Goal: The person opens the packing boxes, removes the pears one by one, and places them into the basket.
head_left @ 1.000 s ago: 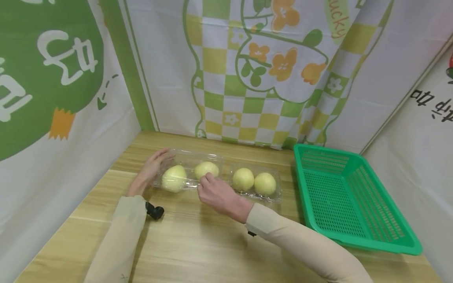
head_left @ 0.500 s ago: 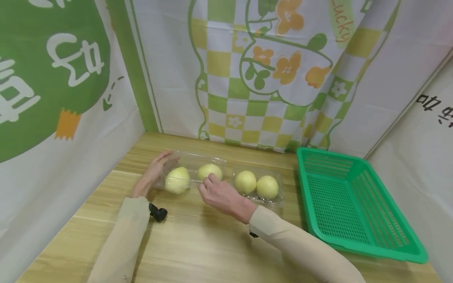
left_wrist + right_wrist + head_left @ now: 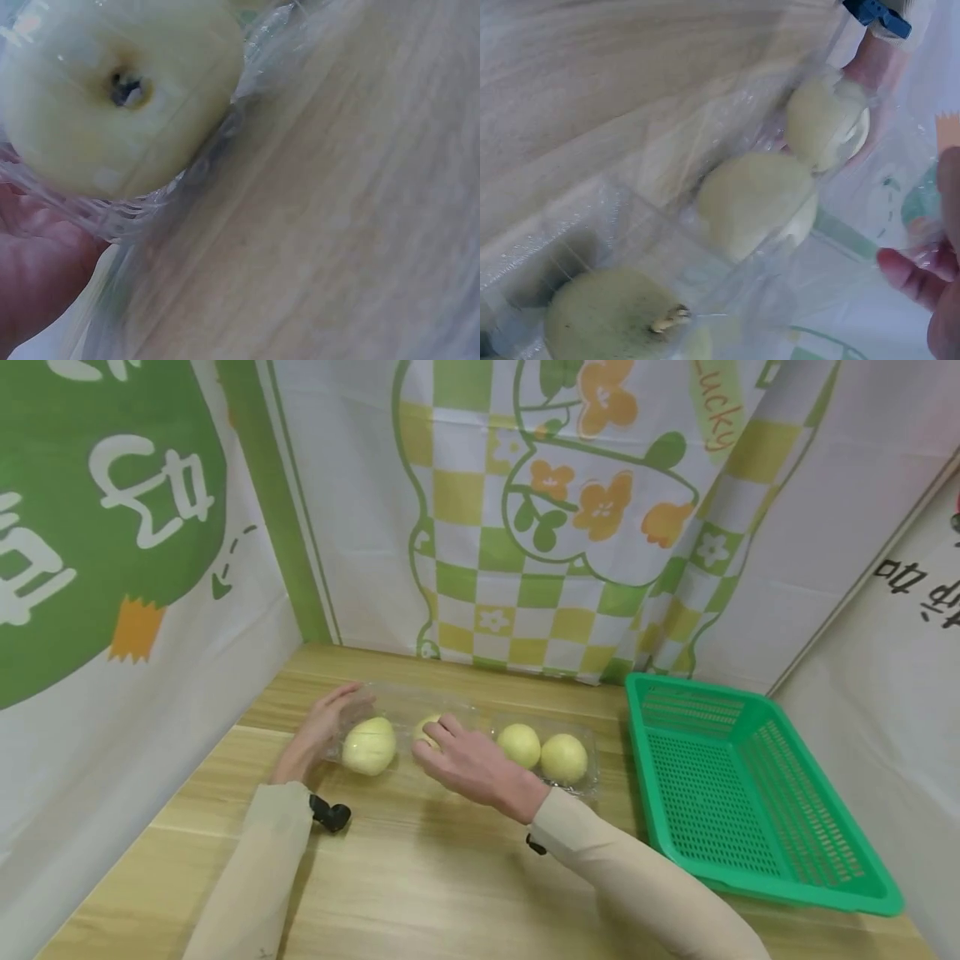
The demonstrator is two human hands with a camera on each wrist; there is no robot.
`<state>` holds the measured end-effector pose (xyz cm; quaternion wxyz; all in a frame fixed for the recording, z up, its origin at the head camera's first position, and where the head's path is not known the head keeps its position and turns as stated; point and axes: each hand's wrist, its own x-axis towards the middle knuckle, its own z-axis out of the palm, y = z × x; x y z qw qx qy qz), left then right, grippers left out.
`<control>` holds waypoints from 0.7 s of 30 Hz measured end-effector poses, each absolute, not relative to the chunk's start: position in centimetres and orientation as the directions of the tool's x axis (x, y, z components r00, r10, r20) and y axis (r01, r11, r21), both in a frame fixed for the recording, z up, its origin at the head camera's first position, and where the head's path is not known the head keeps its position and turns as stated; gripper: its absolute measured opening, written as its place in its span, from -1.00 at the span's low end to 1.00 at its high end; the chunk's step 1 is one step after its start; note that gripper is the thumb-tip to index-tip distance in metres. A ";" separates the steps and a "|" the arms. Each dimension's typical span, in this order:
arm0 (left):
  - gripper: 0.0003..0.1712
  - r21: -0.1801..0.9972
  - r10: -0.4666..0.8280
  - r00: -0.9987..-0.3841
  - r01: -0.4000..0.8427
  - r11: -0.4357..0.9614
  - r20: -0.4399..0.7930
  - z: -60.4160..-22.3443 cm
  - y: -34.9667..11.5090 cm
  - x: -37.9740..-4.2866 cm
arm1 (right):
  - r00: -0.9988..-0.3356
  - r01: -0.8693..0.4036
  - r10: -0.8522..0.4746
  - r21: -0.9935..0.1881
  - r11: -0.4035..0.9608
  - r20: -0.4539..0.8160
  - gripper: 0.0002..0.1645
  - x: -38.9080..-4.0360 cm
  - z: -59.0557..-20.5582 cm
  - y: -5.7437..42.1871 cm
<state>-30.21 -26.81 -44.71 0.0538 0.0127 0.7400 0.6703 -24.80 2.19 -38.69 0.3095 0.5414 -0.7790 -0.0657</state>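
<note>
Left hand [image 3: 322,722] at the left end of the left box [image 3: 393,697], fingers fairly straight and touching the clear plastic. Right hand [image 3: 476,768] over the same box, fingers curled; thumb and finger pinch an edge of its plastic, seen in the right wrist view. Cannot tell whether that edge is lid or wall.

Two pears in this box: left pear [image 3: 370,746] near the left hand, second pear [image 3: 426,727] partly hidden by the right hand.

Right box [image 3: 592,760] just beside, two pale yellow pears [image 3: 518,745] side by side within. Green basket [image 3: 716,802] farther right on the wooden table [image 3: 390,885]. Printed curtain [image 3: 457,497] behind.
</note>
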 end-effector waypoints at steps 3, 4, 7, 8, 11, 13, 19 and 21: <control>-0.37 0.994 0.098 -0.994 -0.038 0.102 -0.048 -44.6 -26.8 -30.2 | -0.170 -0.828 -0.862 0.406 0.387 0.477 -0.85 -25.1 -39.0 2.4; -0.37 0.994 0.101 -0.994 -0.034 0.105 -0.045 -44.7 -26.8 -30.2 | -0.157 -0.828 -0.855 0.406 0.386 0.494 -0.85 -25.2 -39.1 2.4; -0.38 0.995 0.112 -0.993 -0.026 0.093 -0.037 -44.8 -26.8 -30.2 | -0.120 -0.827 -0.829 0.407 0.387 0.546 -0.86 -25.4 -39.5 2.4; -0.38 0.996 0.109 -0.993 -0.025 0.089 -0.034 -44.8 -26.8 -30.2 | -0.108 -0.827 -0.818 0.405 0.390 0.566 -0.87 -25.5 -39.7 2.3; -0.38 0.998 0.106 -0.994 -0.024 0.066 -0.031 -44.9 -26.7 -30.2 | -0.078 -0.832 -0.782 0.392 0.393 0.619 -0.94 -25.8 -39.9 2.2; -0.38 0.998 0.102 -0.994 -0.023 0.055 -0.029 -45.0 -26.6 -30.2 | -0.059 -0.836 -0.758 0.383 0.393 0.649 -0.91 -25.9 -39.8 2.1; -0.41 0.998 0.080 -0.997 -0.016 0.054 -0.021 -45.0 -26.4 -30.2 | -0.064 -0.849 -0.735 0.350 0.396 0.675 -0.93 -25.9 -39.2 1.7; -0.43 0.999 0.077 -0.997 -0.030 0.035 -0.032 -45.0 -26.4 -30.1 | -0.083 -0.857 -0.734 0.327 0.397 0.674 -0.93 -25.9 -39.1 1.7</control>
